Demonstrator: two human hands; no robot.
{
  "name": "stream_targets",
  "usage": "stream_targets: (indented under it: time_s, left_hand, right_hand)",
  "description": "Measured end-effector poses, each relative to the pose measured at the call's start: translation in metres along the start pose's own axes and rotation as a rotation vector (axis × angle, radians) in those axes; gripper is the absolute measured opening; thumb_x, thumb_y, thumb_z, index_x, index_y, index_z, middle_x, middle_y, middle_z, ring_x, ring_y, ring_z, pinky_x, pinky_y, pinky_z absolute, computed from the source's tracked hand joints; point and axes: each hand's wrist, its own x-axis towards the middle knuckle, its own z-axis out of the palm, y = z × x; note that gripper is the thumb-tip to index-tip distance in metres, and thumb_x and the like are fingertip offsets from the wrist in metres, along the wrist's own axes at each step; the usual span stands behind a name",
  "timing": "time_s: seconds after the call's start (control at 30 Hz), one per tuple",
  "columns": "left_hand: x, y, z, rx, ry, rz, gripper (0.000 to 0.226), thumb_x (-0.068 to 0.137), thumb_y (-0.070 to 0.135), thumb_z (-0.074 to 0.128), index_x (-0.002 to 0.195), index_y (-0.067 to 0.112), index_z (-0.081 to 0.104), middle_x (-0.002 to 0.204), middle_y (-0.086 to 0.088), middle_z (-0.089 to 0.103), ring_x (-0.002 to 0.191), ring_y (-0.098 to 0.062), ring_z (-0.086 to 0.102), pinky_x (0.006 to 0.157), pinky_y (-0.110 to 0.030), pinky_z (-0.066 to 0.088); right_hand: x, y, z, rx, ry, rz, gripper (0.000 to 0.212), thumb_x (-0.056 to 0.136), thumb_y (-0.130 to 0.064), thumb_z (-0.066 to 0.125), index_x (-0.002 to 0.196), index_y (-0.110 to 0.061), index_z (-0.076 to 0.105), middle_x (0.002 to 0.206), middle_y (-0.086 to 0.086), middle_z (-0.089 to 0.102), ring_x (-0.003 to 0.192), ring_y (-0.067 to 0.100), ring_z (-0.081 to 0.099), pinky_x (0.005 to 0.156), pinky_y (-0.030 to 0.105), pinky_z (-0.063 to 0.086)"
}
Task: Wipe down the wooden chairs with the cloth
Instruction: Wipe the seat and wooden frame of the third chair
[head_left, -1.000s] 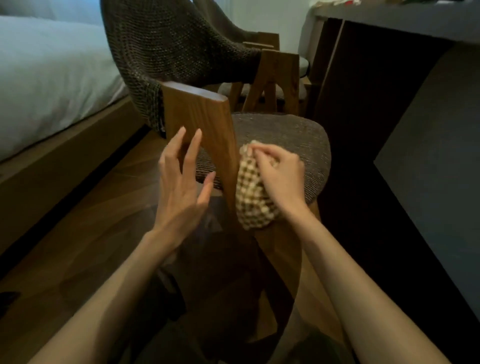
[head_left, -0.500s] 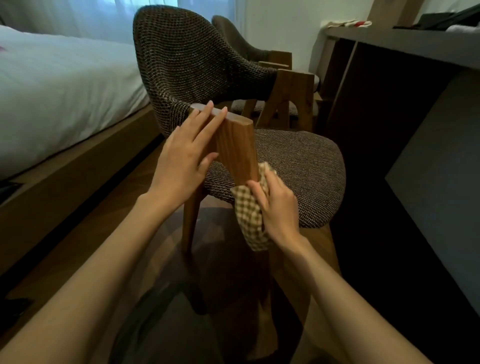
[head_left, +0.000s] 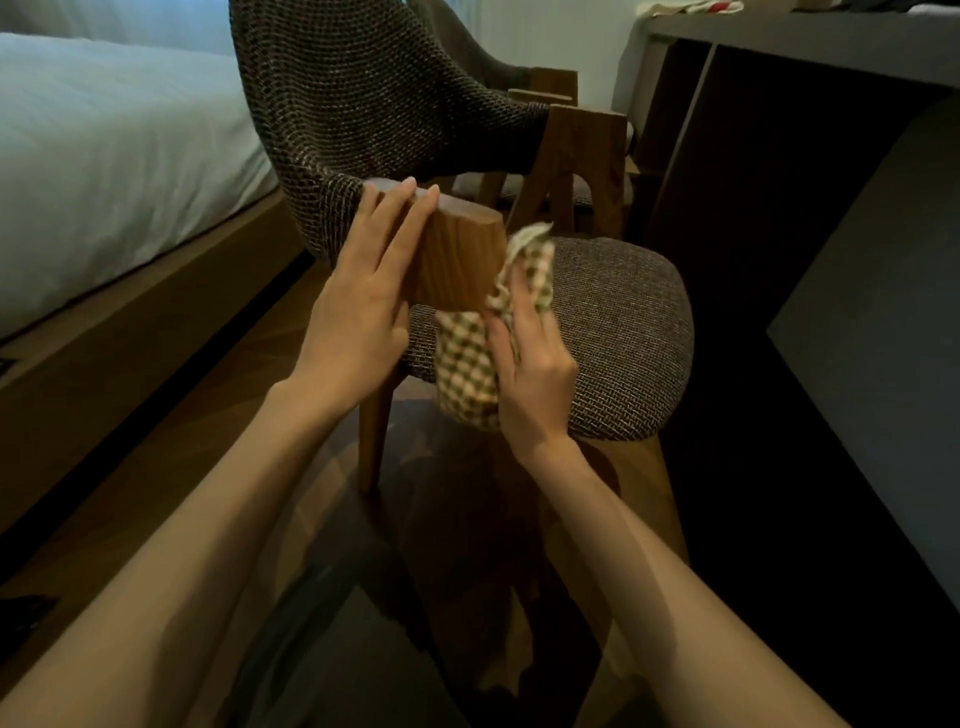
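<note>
Gripping checked cloth (head_left: 465, 364), right hand (head_left: 535, 374) sits at 3 o'clock of upright armrest post (head_left: 457, 260); left hand (head_left: 353, 312), fingers straight, braces its 9 o'clock face.

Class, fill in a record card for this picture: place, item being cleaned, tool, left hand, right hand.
Place: room with a bed and a desk
Item: wooden arm post of a chair with a woven seat
Tool: checked cloth
Left: left hand lies flat on the post, fingers straight
Right: right hand holds the cloth against the post's right side
</note>
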Motion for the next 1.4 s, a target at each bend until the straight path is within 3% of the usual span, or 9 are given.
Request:
stream_targets:
  time_s: [0.2,0.33,0.6,0.8,1.0,1.17,1.27,1.33,1.4]
  left_hand:
    - [0.001,-0.008,0.004,0.039,-0.007,0.032,0.081,0.088,-0.005,0.051,0.152,0.021,0.009,0.159,-0.001,0.004,0.147,-0.017,-0.005,0.116,-0.029,0.014]
    - [-0.001,-0.005,0.005,0.024,-0.01,0.028,0.075,0.089,0.004,0.048,0.152,0.018,0.009,0.159,-0.002,0.002,0.147,-0.019,-0.005,0.115,-0.03,0.018]
    - [-0.045,0.006,0.023,-0.203,-0.114,-0.132,0.078,0.092,0.003,0.049,0.15,0.035,0.009,0.158,0.017,-0.008,0.146,-0.011,0.001,0.089,0.011,0.015]
    - [-0.102,0.007,0.051,-0.181,-0.152,-0.16,0.06,0.094,0.006,0.05,0.147,0.027,0.03,0.154,0.006,0.026,0.137,-0.006,0.029,0.104,-0.014,0.032]
    - [-0.078,0.007,0.052,-0.635,-0.085,-0.691,0.031,0.099,0.019,0.045,0.126,0.027,0.056,0.123,0.007,0.06,0.094,0.004,0.055,0.068,-0.012,0.044]
    - [-0.074,0.016,0.071,-0.748,-0.162,-0.779,0.033,0.094,0.032,0.054,0.127,0.03,0.057,0.119,0.007,0.063,0.102,-0.007,0.062,0.084,-0.024,0.051]
    - [-0.078,0.026,0.086,-0.761,-0.189,-0.742,0.03,0.096,0.029,0.052,0.126,0.031,0.054,0.12,0.005,0.062,0.104,-0.01,0.063,0.089,-0.03,0.053]
    - [-0.08,0.03,0.092,-0.77,-0.139,-0.709,0.026,0.095,0.026,0.054,0.12,0.03,0.057,0.108,0.007,0.066,0.101,-0.009,0.064,0.088,-0.03,0.055]
    - [-0.081,0.029,0.096,-0.797,-0.168,-0.717,0.029,0.093,0.029,0.057,0.12,0.022,0.062,0.106,0.005,0.069,0.1,-0.008,0.066,0.089,-0.031,0.055]
  right_hand:
    - [0.018,-0.016,-0.001,0.001,0.02,-0.035,0.049,0.098,-0.029,0.039,0.14,-0.005,0.04,0.116,0.015,0.061,0.087,0.01,0.059,0.074,0.014,0.043]
    - [0.042,-0.026,0.01,-0.125,0.162,-0.113,0.047,0.1,-0.035,0.033,0.135,-0.008,0.049,0.102,0.012,0.064,0.08,0.017,0.059,0.063,0.028,0.05]
    - [-0.07,0.04,0.0,-0.487,-0.128,-0.124,0.057,0.093,-0.035,0.043,0.14,-0.007,0.027,0.097,0.009,0.051,0.074,0.017,0.049,0.059,0.033,0.05]
    - [-0.046,0.017,-0.002,-0.428,-0.074,-0.178,0.053,0.095,-0.027,0.047,0.139,-0.002,0.031,0.111,0.023,0.06,0.088,0.025,0.065,0.07,0.033,0.056]
    - [-0.058,0.039,0.015,-0.511,0.071,-0.23,0.043,0.096,-0.023,0.053,0.133,-0.008,0.037,0.113,0.016,0.058,0.077,0.02,0.065,0.06,0.028,0.055]
    - [-0.148,0.086,0.022,-0.403,-0.216,-0.01,0.048,0.103,-0.011,0.023,0.149,-0.009,0.011,0.118,0.012,0.062,0.096,0.021,0.064,0.081,0.028,0.05]
    - [-0.184,0.105,0.018,-0.409,-0.295,0.338,0.052,0.102,-0.026,0.014,0.134,-0.048,-0.02,0.112,-0.01,0.066,0.104,0.003,0.062,0.087,0.019,0.05]
    - [-0.193,0.106,0.012,-0.413,-0.488,0.201,0.058,0.093,-0.028,0.022,0.128,-0.064,-0.006,0.126,0.014,0.059,0.116,0.027,0.057,0.091,0.04,0.052]
    - [-0.184,0.096,0.011,-0.335,-0.406,0.066,0.053,0.089,-0.026,0.022,0.14,-0.04,0.011,0.13,0.025,0.05,0.119,0.037,0.046,0.091,0.046,0.05]
